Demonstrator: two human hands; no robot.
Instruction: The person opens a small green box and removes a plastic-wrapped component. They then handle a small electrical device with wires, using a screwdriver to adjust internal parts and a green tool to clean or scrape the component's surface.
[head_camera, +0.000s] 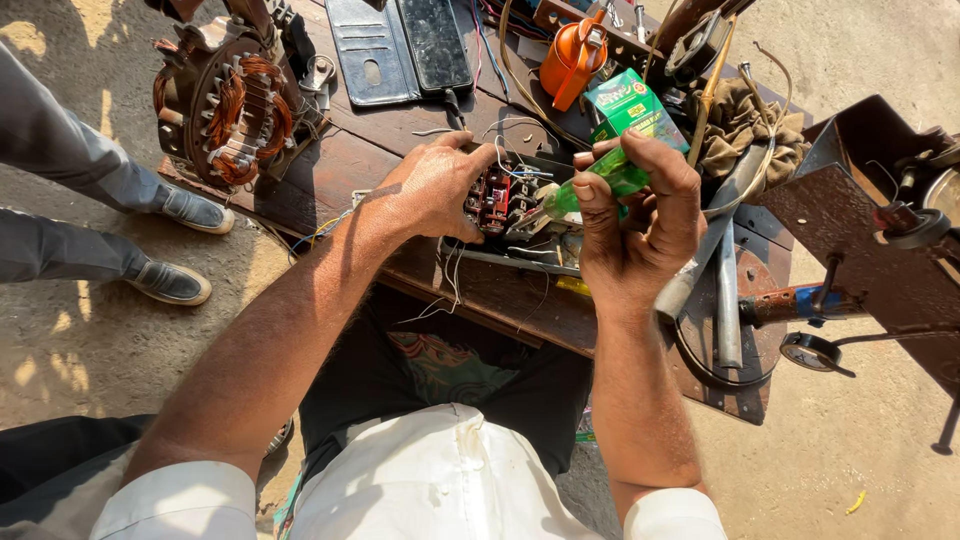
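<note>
My left hand (432, 188) grips a small electrical switch block (497, 195) with red parts and thin wires, pressing it against the dark wooden bench (360, 165). In my right hand (640, 215) is a screwdriver with a translucent green handle (605, 178), fingers closed round it. Its shaft points down-left into the block, the tip hidden among the parts. White wires (515, 150) loop out of the block's top.
A motor stator with copper windings (235, 100) sits at the bench's left end. A phone in an open dark case (400, 45), an orange oil can (572, 58), a green box (630, 105), rags and metal rods (725, 290) crowd the bench. Another person's legs and grey shoes (170, 282) stand left.
</note>
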